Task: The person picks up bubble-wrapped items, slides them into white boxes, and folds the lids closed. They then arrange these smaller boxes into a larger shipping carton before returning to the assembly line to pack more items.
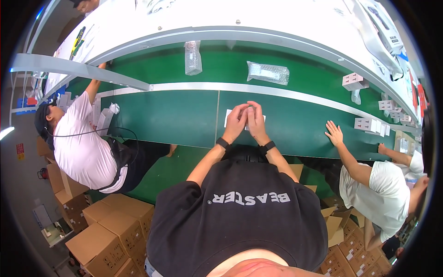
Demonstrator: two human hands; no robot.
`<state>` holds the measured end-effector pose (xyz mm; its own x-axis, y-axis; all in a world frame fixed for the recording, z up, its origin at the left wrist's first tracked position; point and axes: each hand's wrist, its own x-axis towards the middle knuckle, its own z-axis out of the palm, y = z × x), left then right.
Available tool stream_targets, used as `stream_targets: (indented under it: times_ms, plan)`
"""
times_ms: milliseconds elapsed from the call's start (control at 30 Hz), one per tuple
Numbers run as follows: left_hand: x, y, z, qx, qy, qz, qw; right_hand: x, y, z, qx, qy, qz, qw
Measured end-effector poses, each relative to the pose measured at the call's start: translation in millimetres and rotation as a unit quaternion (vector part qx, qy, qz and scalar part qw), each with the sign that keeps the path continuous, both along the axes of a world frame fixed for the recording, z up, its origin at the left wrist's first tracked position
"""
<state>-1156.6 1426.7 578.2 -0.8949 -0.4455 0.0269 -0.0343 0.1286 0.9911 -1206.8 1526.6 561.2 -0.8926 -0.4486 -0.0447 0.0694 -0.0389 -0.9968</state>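
Observation:
Both my hands meet over the green bench, in the middle of the view. My left hand [236, 121] has its fingers bent and close together, its fingertips near those of the other hand. Beside it, my right hand [255, 121] is curled in the same way, with its fingers pressed together. A white flat-looking item [227, 117] lies under and between the hands, and its edges peek out on both sides. Most of it is covered, so its kind does not show. Anything pinched between the fingertips is hidden.
Beyond the bench [170, 113], bubble-wrapped packs [267, 73] lie on a green belt [221, 60] under a white shelf. White boxes [369, 124] stand to the right, near a co-worker's hand [334, 134]. Another person [87, 138] works at left. Cartons [99, 247] are stacked behind me.

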Motion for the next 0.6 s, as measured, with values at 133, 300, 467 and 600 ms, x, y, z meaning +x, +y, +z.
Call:
stream_targets:
  times_ms: [133,300,467,600]
  plan:
    - [-5.6,3.4,-8.5,-0.064,0.007,-0.004,0.998,-4.7,7.4,3.8,0.021,0.035,0.009,0.999]
    - [-14.0,11.9,-9.7,-0.054,0.023,0.000,0.998,-12.5,12.2,-5.0,0.016,0.048,0.012,0.999]
    - [-20.5,17.7,-15.7,-0.030,0.012,-0.009,0.999,-19.5,17.6,-7.7,0.017,0.041,0.009,0.999]
    - [-26.0,25.6,-23.3,-0.021,0.023,-0.003,1.000,-24.1,24.0,-11.3,0.015,0.041,0.006,0.999]
